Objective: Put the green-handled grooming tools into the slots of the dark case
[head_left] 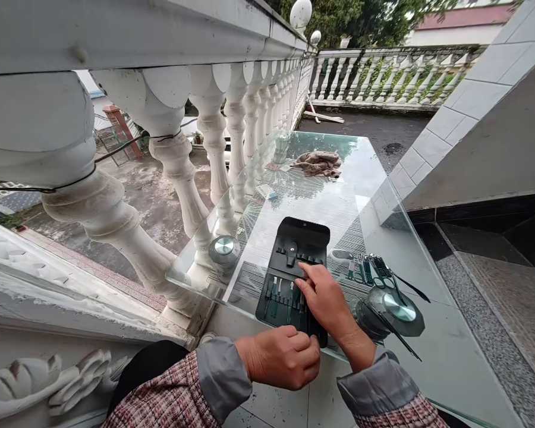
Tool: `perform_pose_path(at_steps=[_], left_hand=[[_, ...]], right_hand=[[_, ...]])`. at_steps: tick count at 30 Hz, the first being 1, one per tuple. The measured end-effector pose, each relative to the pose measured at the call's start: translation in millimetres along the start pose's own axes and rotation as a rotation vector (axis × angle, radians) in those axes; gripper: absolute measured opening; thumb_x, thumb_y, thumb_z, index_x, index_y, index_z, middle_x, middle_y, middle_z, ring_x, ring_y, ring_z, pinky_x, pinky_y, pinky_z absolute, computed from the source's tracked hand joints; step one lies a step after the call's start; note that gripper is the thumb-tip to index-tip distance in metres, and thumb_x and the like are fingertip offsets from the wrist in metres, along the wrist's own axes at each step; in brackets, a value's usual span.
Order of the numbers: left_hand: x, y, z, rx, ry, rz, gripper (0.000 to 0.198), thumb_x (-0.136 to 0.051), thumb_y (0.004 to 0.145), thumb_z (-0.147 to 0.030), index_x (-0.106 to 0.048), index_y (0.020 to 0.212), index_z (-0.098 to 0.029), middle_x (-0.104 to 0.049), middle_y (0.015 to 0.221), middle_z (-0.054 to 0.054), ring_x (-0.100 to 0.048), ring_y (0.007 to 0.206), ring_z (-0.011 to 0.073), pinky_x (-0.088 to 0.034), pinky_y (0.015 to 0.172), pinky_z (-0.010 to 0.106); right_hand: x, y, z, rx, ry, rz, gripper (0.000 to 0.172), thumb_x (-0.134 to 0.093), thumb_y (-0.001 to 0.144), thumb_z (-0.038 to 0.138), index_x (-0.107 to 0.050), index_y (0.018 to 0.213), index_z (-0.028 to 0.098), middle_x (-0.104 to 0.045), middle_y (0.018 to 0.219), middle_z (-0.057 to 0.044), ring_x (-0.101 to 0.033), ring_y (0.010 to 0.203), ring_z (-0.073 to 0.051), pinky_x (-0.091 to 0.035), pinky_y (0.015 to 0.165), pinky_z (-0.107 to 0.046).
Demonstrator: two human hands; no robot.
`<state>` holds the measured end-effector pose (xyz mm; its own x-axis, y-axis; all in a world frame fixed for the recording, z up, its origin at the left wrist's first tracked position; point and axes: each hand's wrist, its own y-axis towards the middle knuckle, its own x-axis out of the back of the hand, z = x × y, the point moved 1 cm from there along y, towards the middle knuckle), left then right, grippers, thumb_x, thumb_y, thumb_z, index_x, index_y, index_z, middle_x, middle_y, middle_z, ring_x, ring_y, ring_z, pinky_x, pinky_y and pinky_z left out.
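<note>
A black manicure case (274, 261) lies unfolded on the glass table, with several slim metal tools (289, 300) in the loops of its lower half. Over the case's right side is my right hand (325, 297), thumb and index finger close together by a thin tool; what they grip is too small to make out. My left hand (283, 356) is curled at the case's near edge, and its fingertips hide whatever they hold. To the right of the case lie nail clippers (365, 268), small scissors (383, 282) and long thin dark tools (392, 330).
The glass tabletop (249, 238) rests on round metal-capped supports (224, 246). A crumpled brown cloth (318, 163) lies toward its far end, with a small blue and white item (267, 192) nearer. White balusters (173, 160) line the left; a tiled sloping wall (450, 125) stands at right.
</note>
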<state>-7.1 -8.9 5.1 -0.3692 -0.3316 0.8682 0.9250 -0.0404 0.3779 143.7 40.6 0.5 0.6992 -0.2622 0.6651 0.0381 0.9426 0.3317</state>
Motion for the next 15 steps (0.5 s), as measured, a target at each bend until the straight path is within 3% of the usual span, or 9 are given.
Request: perform_pose_path(at_steps=[3,8,15], left_hand=[[1.1,0.2,0.4,0.006,-0.001,-0.024,0.017,-0.049,0.086,-0.017,-0.065,0.088,-0.013,-0.061,0.096,0.010,-0.050,0.066,0.0128,-0.032,0.050,0.026],[2.2,0.2,0.1,0.026,0.000,-0.037,0.016,-0.048,0.085,-0.017,-0.064,0.087,-0.014,-0.061,0.096,0.009,-0.050,0.066,0.0127,-0.033,0.050,0.026],[0.8,-1.0,-2.0,0.020,0.029,0.011,0.014,-0.049,0.086,-0.018,-0.062,0.090,-0.014,-0.060,0.099,0.009,-0.052,0.067,0.0127,-0.035,0.051,0.025]], right_hand=[[0.5,-1.5,1.2,0.093,-0.149,-0.025,0.029,-0.043,0.085,0.024,-0.059,0.108,0.018,-0.057,0.092,-0.009,-0.053,0.091,-0.023,-0.044,0.080,-0.039],[-0.9,-4.6,4.6,0.131,-0.268,0.057,0.022,-0.046,0.085,0.024,-0.063,0.099,0.017,-0.058,0.085,-0.009,-0.051,0.085,-0.022,-0.043,0.078,-0.038],[5.8,-3.6,2.6,0.166,-0.101,0.070,0.025,-0.039,0.089,0.022,-0.064,0.093,0.020,-0.063,0.087,-0.006,-0.054,0.083,-0.019,-0.043,0.078,-0.036]])
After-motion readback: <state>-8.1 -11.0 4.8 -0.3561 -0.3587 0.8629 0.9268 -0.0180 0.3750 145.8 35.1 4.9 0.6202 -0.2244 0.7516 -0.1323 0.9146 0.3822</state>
